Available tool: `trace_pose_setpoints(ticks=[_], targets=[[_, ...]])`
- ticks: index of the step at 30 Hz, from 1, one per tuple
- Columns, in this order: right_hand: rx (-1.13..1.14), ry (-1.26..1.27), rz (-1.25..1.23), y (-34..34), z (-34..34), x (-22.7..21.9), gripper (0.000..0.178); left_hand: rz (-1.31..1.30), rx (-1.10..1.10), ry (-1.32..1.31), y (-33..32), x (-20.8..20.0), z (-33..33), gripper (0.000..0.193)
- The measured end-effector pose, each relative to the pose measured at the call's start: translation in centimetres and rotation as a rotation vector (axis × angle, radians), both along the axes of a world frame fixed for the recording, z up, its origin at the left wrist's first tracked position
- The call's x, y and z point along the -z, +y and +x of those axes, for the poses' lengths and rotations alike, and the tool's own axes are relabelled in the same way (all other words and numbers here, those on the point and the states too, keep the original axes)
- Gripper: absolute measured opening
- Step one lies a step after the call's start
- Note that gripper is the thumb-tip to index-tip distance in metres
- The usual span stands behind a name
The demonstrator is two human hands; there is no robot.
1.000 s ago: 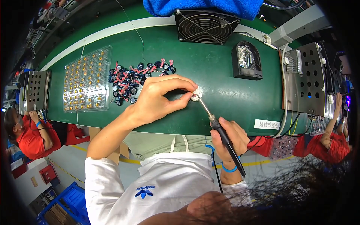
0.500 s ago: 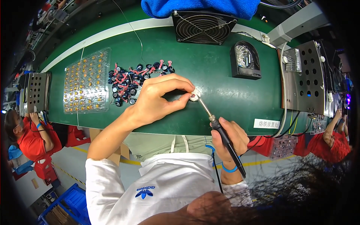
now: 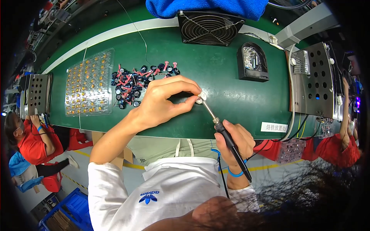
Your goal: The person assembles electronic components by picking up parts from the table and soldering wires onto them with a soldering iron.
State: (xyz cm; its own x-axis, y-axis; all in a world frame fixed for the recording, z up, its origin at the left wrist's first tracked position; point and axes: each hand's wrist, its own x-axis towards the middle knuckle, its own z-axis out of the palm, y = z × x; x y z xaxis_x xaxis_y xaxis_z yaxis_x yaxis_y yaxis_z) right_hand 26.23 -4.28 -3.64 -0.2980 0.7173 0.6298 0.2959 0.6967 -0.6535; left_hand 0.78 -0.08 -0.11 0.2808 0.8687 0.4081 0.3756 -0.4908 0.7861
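Observation:
Over the middle of the green bench, my left hand (image 3: 163, 98) pinches a small whitish round part (image 3: 202, 96) between thumb and fingertips. Its details are too small to make out. My right hand (image 3: 237, 144) is wrapped round the black handle of a soldering iron (image 3: 227, 138), slanting up and left. The iron's metal tip reaches the whitish part beside my left fingertips. Left of that hand lies a heap of small dark cylindrical components (image 3: 131, 82) with red wires. Beyond the heap is a clear plastic tray (image 3: 112, 63) holding rows of small yellowish parts.
A black fan (image 3: 210, 29) stands at the back, under a blue cloth (image 3: 208, 7). Back right is a black holder (image 3: 252, 75) with silvery wire inside. A perforated metal box (image 3: 318, 81) bounds the right end, another (image 3: 37, 96) the left. People in red work on both sides.
My right hand and the soldering iron have shifted slightly left and up, the tip still at the whitish part. My left hand is nearly unchanged. At the right, a co-worker's arm has risen.

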Motion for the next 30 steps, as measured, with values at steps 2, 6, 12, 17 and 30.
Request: trace_pose_setpoints(ticks=[2, 6, 12, 17, 30], targets=[[0.005, -0.013, -0.005, -0.1, 0.1, -0.1, 0.035, 0.002, -0.004, 0.004, 0.0, 0.0, 0.0, 0.023], [0.016, 0.023, 0.016, -0.2, 0.2, 0.3, 0.034, 0.009, -0.013, -0.001, -0.1, 0.0, 0.1, 0.023], [-0.001, -0.013, -0.023, -0.4, 0.2, 0.0, 0.033, 0.008, -0.021, -0.002, -0.3, 0.1, 0.2, 0.023], [0.029, -0.010, -0.024, -0.4, 0.5, 0.1, 0.034, 0.012, -0.009, -0.006, 0.0, 0.2, 0.3, 0.022], [0.425, -0.117, -0.026, 1.4, 0.6, -2.6, 0.038, 0.078, 0.021, 0.015, -0.5, 0.5, -1.1, 0.015]])
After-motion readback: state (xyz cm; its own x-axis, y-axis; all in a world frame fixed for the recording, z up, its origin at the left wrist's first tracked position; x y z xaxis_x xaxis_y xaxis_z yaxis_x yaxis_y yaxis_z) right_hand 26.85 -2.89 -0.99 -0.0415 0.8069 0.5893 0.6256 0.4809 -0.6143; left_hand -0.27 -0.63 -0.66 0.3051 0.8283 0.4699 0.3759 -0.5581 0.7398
